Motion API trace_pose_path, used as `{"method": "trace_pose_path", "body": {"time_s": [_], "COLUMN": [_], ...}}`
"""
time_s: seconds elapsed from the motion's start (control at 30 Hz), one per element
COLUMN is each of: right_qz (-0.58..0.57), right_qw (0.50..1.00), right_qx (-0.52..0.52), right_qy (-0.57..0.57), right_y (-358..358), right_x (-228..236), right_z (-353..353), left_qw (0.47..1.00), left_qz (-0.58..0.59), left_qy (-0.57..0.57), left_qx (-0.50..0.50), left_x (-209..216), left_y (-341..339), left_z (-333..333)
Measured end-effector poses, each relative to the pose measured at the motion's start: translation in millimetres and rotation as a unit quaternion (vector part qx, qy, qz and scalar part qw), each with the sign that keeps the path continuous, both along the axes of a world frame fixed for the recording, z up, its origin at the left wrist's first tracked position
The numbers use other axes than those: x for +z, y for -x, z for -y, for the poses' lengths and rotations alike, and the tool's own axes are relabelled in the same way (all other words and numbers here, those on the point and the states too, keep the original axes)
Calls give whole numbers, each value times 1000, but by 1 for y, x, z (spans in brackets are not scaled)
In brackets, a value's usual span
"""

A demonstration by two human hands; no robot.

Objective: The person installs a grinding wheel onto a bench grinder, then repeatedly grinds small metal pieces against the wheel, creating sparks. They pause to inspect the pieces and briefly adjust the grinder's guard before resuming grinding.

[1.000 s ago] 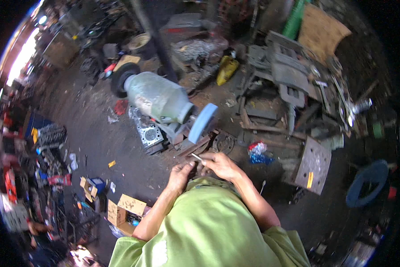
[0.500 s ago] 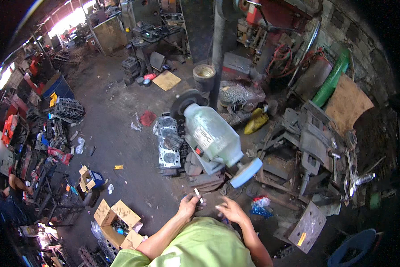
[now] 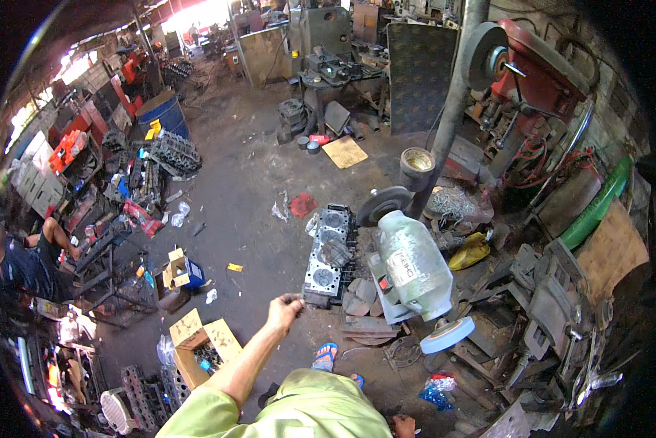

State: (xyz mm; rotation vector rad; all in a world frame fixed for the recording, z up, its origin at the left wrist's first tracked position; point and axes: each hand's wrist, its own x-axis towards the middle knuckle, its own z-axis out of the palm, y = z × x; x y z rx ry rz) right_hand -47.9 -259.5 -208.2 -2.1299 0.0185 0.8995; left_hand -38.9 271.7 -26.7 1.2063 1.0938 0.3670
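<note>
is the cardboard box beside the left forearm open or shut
Open: the cardboard box has its flaps spread outward, and dark items show inside.

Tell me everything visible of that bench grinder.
The bench grinder has a scuffed, barrel-shaped, pale green, metal-looking housing with a light label and a red switch. A dark wheel is on its far end, a blue wheel on the near end. It stands slantwise, right of the cylinder head, apart from the left hand. Its support is mostly hidden.
</note>
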Motion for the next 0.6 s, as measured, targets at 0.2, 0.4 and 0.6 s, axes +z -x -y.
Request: {"method": "trace_pose_path", "body": {"time_s": [0.2,0.4,0.6], "right_qz": [-128,2,164], "right_qw": [967,965,968], "right_qx": [-216,-262,-178], "right_qy": [45,33,72], "right_y": [14,47,98], "right_x": [-59,-79,-66], "right_z": [34,25,-48], "left_qw": [976,907,778], "left_qz": [67,50,87], "left_qy": [-196,-387,-500], "left_qx": [-62,-156,-370], "left_x": [71,154,194], "left_y": [-42,-170,-355], "left_z": [-81,-171,-191]}}
